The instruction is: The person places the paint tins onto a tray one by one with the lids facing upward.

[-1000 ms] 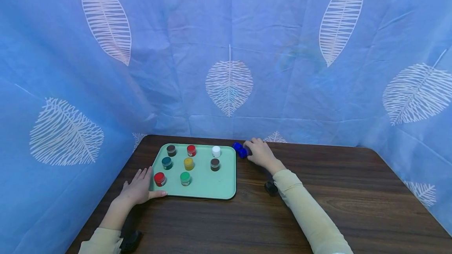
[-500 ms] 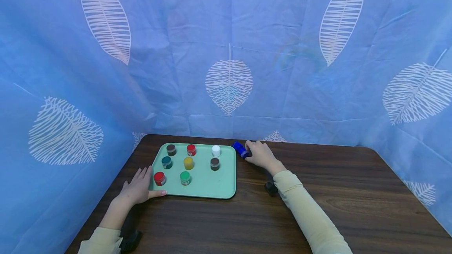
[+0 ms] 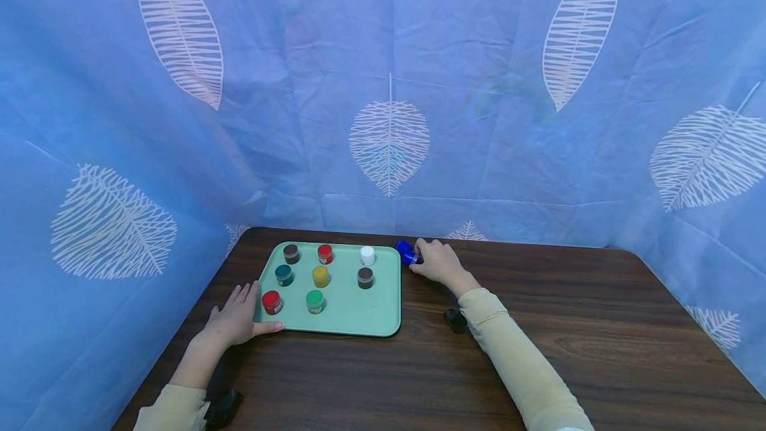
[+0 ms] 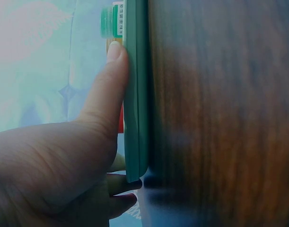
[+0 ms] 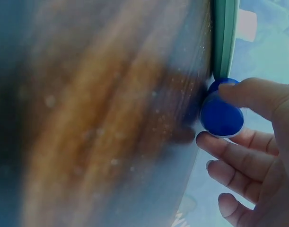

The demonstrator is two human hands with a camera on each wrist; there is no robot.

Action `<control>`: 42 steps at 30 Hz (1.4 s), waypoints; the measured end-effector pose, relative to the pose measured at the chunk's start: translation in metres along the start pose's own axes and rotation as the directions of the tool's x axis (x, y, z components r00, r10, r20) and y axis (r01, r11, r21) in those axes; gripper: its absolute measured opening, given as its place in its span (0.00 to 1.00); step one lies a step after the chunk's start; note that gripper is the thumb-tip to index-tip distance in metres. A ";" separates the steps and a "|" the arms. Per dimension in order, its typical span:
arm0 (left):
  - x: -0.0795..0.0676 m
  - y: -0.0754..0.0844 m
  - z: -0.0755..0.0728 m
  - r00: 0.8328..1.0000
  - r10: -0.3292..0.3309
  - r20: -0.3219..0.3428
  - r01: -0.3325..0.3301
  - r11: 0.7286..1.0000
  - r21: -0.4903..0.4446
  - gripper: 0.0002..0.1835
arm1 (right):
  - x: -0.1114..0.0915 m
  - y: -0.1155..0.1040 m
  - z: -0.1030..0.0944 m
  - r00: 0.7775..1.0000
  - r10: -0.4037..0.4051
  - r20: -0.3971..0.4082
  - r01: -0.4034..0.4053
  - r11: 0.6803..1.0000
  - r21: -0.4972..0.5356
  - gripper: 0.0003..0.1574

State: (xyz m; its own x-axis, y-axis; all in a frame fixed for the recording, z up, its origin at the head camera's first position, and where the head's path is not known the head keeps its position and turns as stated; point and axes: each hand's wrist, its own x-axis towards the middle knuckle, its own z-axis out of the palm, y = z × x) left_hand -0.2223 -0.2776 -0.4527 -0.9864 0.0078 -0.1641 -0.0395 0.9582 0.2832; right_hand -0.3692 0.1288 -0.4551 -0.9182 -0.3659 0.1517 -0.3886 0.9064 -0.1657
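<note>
At the far side of the table, just right of the tray, my right hand (image 3: 439, 261) pinches a small blue jar (image 5: 222, 116) between thumb and fingers. Its round blue end faces the right wrist camera, and a second blue round part (image 5: 224, 84) shows behind it, close to the tray's corner. My left hand (image 3: 230, 320) rests at the near left corner of the green tray (image 3: 353, 318), fingers straight along the left side and thumb (image 4: 114, 52) lying along the front rim. On the tray stand several small paint jars, among them a red-lidded jar (image 3: 272, 302) closest to this hand.
A green-lidded jar (image 3: 315, 301), a yellow jar (image 3: 320, 277), a white jar (image 3: 368, 256) and a brown-lidded jar (image 3: 365, 278) stand apart on the tray. A blue leaf-patterned curtain (image 3: 479, 151) hangs behind the dark wooden table (image 3: 568, 324).
The right hand has shifted slightly left with the blue pieces, which look more lined up with each other than a second ago. The left hand and tray have stayed put.
</note>
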 end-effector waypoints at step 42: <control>-0.001 0.000 0.000 1.000 -0.007 -0.005 0.007 1.000 -0.015 0.69 | -0.058 -0.043 -0.015 0.928 -0.297 -0.226 0.299 0.954 -0.027 0.17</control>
State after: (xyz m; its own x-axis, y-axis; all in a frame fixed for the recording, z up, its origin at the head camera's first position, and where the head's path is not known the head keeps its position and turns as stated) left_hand -0.2217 -0.2772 -0.4525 -0.9869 0.0000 -0.1613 -0.0484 0.9539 0.2961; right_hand -0.2981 0.1142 -0.4426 -0.7190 -0.5613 0.4099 -0.6433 0.7607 -0.0867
